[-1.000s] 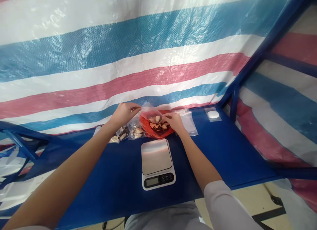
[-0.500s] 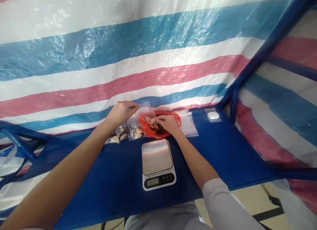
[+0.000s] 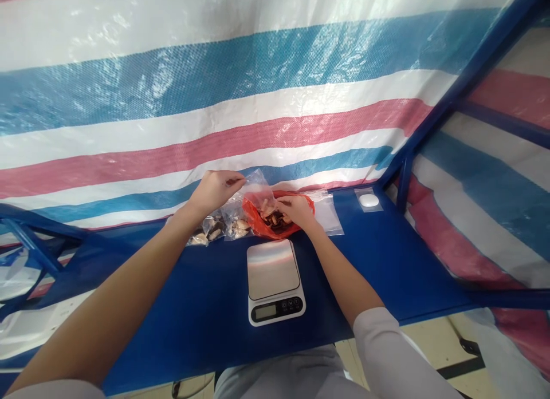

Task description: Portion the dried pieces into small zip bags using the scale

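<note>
My left hand (image 3: 221, 188) pinches the upper edge of a clear plastic bag (image 3: 258, 184), which slants down over a red plastic bag (image 3: 258, 218). Tan and brown pieces (image 3: 275, 217), perhaps dried mushrooms, lie in the open red bag, and a few show against the clear plastic. At the red bag's right side is my right hand (image 3: 297, 209), its fingers closed together by the clear bag's lower right edge. What those fingertips grip is too small to make out. Left of the red bag lie filled clear bags (image 3: 237, 226), holding similar pieces.
A white kitchen scale (image 3: 275, 281) with a bare plate stands in front of the red bag on the blue table (image 3: 206, 319). Flat clear bags (image 3: 329, 216) lie to the right. Farther right is a white oval object in a clear bag (image 3: 368, 200). Striped sheeting (image 3: 258, 113) hangs behind.
My left hand has risen slightly and moved a little right, and the clear bag stands higher. The pieces in it sit lower, nearer the red bag's contents. My right hand stays by the red bag.
</note>
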A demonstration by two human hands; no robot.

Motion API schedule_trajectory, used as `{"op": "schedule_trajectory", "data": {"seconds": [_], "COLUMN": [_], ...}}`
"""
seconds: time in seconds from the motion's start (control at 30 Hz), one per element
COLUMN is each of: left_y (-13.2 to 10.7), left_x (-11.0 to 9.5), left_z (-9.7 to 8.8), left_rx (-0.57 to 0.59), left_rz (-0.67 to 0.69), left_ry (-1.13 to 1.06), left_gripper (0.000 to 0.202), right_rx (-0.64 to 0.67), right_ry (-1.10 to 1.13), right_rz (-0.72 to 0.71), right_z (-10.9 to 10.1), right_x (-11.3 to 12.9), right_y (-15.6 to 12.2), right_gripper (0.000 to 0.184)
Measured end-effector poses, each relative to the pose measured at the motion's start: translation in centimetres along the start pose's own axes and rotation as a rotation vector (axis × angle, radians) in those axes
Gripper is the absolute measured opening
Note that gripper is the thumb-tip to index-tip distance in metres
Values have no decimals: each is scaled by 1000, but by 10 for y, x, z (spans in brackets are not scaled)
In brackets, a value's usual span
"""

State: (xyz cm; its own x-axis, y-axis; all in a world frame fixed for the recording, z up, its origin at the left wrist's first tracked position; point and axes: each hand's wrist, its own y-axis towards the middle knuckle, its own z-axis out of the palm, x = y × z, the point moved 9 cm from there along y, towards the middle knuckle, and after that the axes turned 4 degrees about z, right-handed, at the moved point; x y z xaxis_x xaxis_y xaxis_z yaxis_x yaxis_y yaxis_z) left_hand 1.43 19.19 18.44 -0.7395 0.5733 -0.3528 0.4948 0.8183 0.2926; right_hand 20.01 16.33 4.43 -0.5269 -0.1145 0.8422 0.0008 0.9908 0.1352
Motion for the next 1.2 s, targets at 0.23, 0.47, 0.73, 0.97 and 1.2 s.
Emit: {"op": "schedule_trajectory", "data": {"seconds": [0.23,0.47,0.73,0.97,1.2], "left_y": [-1,-5,-11,-14,-17], "left_x": [-8,2,2,2,4], "left_z": [3,-3,-2,4,7], "left_rx": [23,-61,-94,-93,-104], "left_rz": [5,12,15,18,34], "left_ry": [-21,-125,-156,-169,-201], "left_gripper": [31,30,28,25,28], "right_rx": [23,43,56,19,62], "right_ry": [33,420,745,663,759], "right_rz": [9,158,277,270,289], "right_z": [-1,3,13,11,13], "right_x": [-3,-22,-27,-24,-15], "right_y": [-2,-3,-13,-16,-22], "right_gripper": [27,28,26,22,26]}}
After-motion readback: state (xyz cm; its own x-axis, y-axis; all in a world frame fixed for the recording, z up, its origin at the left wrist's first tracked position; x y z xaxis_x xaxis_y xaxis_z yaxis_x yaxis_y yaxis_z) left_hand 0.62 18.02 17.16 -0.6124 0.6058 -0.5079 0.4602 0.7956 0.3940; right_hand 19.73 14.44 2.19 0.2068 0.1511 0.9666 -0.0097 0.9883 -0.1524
